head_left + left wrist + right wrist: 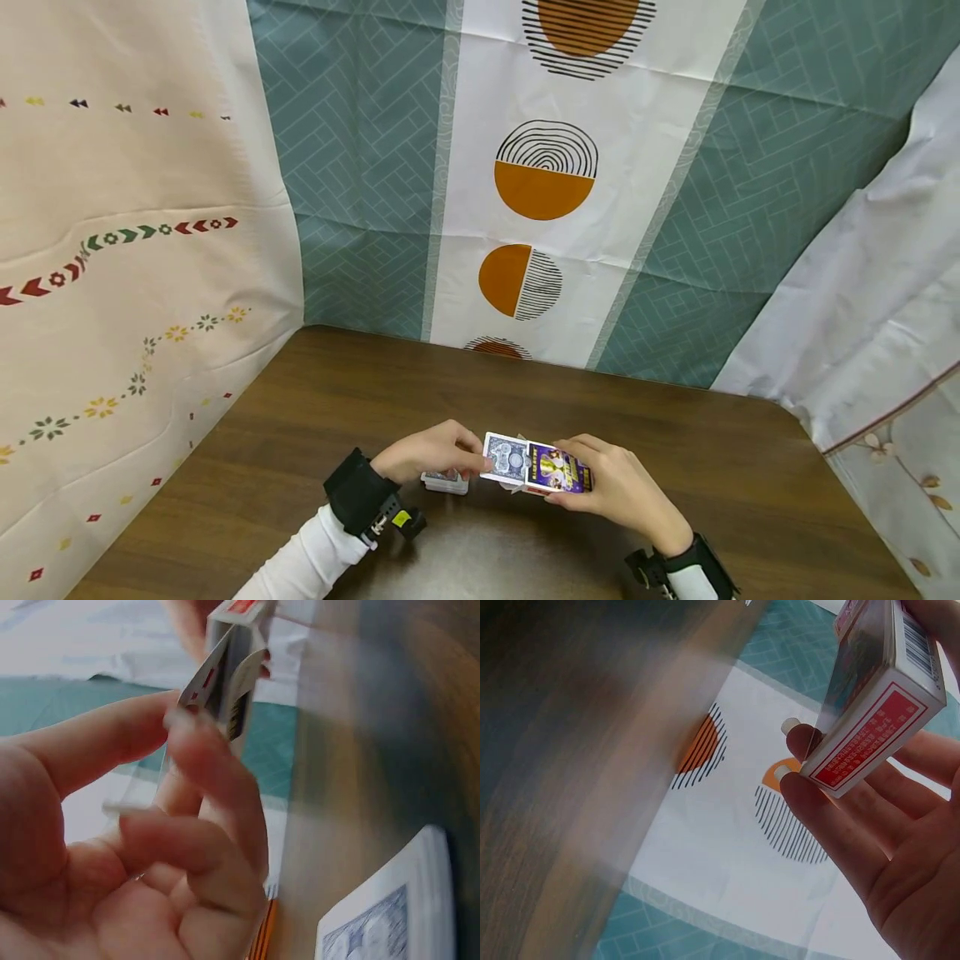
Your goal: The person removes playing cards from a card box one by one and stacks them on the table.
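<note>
I can't make out a single word from here. The card box (564,472) bears yellow lettering (536,465), a red panel (868,739) of small white characters and a barcode (918,649), none legible.

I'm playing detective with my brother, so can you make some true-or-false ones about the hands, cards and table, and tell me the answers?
1. The right hand holds the card box. True.
2. A blue-backed card sticks out of the box. True.
3. The stack of cards sits on top of the box. False: it lies on the table.
4. The table is white. False: it is brown.
5. A black band is on each wrist. True.
</note>
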The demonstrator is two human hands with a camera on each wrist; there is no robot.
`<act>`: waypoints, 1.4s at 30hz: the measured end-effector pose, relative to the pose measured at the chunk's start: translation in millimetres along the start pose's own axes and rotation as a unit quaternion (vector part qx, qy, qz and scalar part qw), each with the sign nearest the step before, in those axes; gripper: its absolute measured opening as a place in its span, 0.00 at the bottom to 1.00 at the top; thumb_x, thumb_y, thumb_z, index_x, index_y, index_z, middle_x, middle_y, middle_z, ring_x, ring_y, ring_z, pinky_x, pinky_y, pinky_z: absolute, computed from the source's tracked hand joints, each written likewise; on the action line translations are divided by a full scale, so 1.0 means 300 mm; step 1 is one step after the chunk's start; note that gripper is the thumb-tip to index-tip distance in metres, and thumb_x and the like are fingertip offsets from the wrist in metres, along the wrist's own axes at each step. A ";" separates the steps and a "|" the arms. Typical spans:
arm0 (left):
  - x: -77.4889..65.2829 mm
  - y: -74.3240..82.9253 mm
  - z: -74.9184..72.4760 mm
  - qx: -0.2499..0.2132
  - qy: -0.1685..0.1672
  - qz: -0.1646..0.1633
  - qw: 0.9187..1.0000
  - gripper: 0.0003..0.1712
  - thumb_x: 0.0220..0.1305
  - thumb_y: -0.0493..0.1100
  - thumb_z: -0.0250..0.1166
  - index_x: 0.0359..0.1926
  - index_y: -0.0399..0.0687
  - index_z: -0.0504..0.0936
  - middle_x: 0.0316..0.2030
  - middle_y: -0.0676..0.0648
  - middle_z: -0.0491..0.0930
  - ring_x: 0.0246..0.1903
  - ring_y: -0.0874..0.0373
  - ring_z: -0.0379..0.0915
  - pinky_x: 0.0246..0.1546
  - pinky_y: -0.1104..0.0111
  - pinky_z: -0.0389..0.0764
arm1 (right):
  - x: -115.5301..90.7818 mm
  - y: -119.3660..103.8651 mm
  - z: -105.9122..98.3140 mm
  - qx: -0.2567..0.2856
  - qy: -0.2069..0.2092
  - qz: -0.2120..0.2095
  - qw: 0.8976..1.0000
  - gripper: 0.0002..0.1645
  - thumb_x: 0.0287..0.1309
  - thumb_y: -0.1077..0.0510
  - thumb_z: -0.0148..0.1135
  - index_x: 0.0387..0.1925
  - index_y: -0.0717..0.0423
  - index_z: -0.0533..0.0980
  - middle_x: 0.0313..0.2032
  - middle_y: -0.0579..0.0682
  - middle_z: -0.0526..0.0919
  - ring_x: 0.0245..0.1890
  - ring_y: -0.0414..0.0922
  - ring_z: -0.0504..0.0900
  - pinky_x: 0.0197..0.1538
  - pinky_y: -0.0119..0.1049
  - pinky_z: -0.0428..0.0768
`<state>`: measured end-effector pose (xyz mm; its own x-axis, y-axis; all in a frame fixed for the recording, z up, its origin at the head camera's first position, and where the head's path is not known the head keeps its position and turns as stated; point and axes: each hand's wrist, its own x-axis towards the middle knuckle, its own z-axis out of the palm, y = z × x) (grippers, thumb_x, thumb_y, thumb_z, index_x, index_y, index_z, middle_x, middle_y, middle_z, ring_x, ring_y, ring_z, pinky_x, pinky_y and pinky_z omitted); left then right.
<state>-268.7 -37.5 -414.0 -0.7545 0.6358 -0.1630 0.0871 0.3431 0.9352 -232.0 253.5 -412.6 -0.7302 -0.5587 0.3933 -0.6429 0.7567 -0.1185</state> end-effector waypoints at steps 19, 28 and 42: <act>-0.038 -0.076 -0.197 0.012 0.133 0.006 0.991 0.10 0.67 0.34 0.58 0.44 0.31 0.82 0.24 0.49 0.76 0.24 0.59 0.70 0.27 0.70 0.71 | -0.005 -0.008 0.009 0.007 -0.007 0.007 1.000 0.38 0.42 0.29 0.70 0.48 0.50 0.80 0.42 0.41 0.83 0.29 0.30 0.72 0.30 0.24 0.72; -0.004 -0.173 -0.224 0.018 0.174 -0.046 0.983 0.08 0.63 0.33 0.63 0.38 0.31 0.85 0.22 0.51 0.77 0.22 0.60 0.71 0.27 0.71 0.70 | 0.000 -0.008 0.019 0.016 -0.017 0.010 1.000 0.39 0.43 0.27 0.68 0.48 0.50 0.80 0.41 0.41 0.83 0.29 0.30 0.72 0.30 0.24 0.72; 0.060 -0.193 -0.142 0.146 0.307 -0.032 0.940 0.06 0.54 0.35 0.71 0.23 0.41 0.83 0.18 0.49 0.80 0.19 0.59 0.74 0.20 0.71 0.70 | -0.001 -0.009 0.028 0.015 -0.020 -0.003 1.000 0.38 0.44 0.28 0.67 0.48 0.50 0.80 0.42 0.41 0.83 0.30 0.30 0.73 0.30 0.24 0.72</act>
<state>-315.1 -75.4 -457.7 -0.9896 0.1194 0.0801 0.1361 0.5988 0.7892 -231.9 248.7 -420.2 -0.7348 -0.5769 0.3566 -0.6535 0.7430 -0.1446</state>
